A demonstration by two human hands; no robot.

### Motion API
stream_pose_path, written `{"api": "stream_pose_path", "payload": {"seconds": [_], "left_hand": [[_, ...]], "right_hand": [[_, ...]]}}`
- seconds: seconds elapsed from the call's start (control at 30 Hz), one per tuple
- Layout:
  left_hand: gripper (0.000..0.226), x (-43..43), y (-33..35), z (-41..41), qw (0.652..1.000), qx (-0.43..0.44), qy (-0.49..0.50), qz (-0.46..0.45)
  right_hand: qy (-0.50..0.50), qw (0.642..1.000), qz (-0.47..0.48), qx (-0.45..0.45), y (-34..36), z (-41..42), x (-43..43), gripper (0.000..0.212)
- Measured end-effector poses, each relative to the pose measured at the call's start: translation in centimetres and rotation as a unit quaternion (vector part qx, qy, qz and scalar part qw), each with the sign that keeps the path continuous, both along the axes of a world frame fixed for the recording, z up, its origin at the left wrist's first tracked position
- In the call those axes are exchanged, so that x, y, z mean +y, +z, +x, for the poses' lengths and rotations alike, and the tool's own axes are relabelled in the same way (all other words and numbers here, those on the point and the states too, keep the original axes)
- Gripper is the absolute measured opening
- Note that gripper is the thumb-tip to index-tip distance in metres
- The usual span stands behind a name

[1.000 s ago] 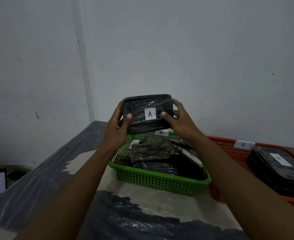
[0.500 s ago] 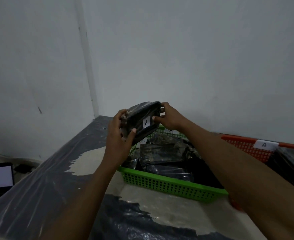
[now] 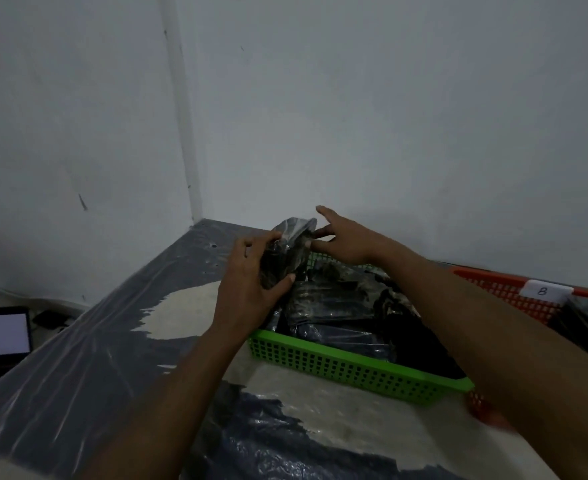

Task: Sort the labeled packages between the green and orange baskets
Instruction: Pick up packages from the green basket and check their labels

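A dark plastic-wrapped package [image 3: 287, 252] stands on edge over the far left corner of the green basket [image 3: 337, 367]. My left hand [image 3: 251, 282] grips its left side, fingers curled round it. My right hand [image 3: 346, 239] is at its upper right edge, thumb and a finger touching the wrap, the other fingers spread. The package's label is turned out of sight. Several dark packages [image 3: 334, 303] lie in the green basket. The orange basket [image 3: 504, 289] with a white "B" tag [image 3: 542, 291] stands to the right, a dark package [image 3: 587, 320] inside.
The table [image 3: 95, 341] is covered with dark plastic sheet with pale patches. It sits in a wall corner [image 3: 185, 133]. A lit screen [image 3: 1, 332] stands low at the far left, off the table.
The package went down and left, from held up flat with its "A" label facing me to standing on edge at the green basket's corner. My right hand's grip has loosened.
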State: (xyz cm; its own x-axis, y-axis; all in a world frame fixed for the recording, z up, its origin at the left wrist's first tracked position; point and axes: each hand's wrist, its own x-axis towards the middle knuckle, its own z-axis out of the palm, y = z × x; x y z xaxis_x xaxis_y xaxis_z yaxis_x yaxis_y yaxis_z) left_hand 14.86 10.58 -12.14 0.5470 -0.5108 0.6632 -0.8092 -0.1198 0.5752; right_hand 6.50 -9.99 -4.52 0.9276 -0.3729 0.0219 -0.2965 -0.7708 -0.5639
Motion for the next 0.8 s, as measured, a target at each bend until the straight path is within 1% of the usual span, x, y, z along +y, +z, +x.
{"api": "stream_pose_path", "payload": {"seconds": [0.1, 0.13, 0.23, 0.27, 0.33, 0.43, 0.5, 0.53, 0.6, 0.7, 0.8], "left_hand": [[0.072, 0.0, -0.4, -0.1, 0.997, -0.018, 0.037, 0.062], [0.07, 0.1, -0.3, 0.0, 0.996, -0.009, 0.043, 0.078], [0.053, 1.0, -0.3, 1.0, 0.995, 0.06, 0.003, 0.076], [0.048, 1.4, -0.4, 1.3, 0.995, 0.066, -0.017, 0.071], [0.047, 2.3, -0.8, 1.5, 0.993, 0.075, -0.051, 0.071], [0.052, 3.3, -1.8, 1.0, 0.981, 0.175, -0.056, 0.067], [0.047, 3.6, -2.7, 0.6, 0.972, 0.223, -0.035, 0.07], [0.045, 3.6, -3.0, 0.4, 0.968, 0.241, -0.031, 0.065], [0.043, 3.7, -3.2, -0.2, 0.961, 0.272, -0.03, 0.039], [0.041, 3.7, -3.3, -0.3, 0.957, 0.29, -0.024, 0.021], [0.041, 3.7, -3.5, -0.2, 0.953, 0.301, -0.023, 0.019]], "right_hand": [[0.032, 0.999, -0.031, 0.023, 0.1, -0.4, 0.7, 0.078], [0.045, 0.998, -0.044, 0.03, 0.1, -0.5, 1.1, 0.074], [0.067, 0.995, -0.054, 0.042, 0.4, -1.0, 2.2, 0.067], [0.066, 0.995, -0.057, 0.037, 0.5, -1.3, 2.6, 0.064], [0.064, 0.995, -0.075, 0.001, 0.9, -1.8, 3.5, 0.051], [0.092, 0.986, -0.109, -0.081, 1.1, -2.7, 5.8, 0.025], [0.139, 0.979, -0.107, -0.101, 1.0, -3.4, 7.8, 0.018], [0.166, 0.976, -0.111, -0.09, 0.8, -3.6, 8.7, 0.018], [0.204, 0.967, -0.144, -0.043, 0.2, -3.7, 10.4, 0.023], [0.217, 0.949, -0.228, 0.017, -0.7, -3.3, 11.5, 0.038], [0.228, 0.939, -0.242, 0.085, -1.0, -2.9, 11.8, 0.051]]}}
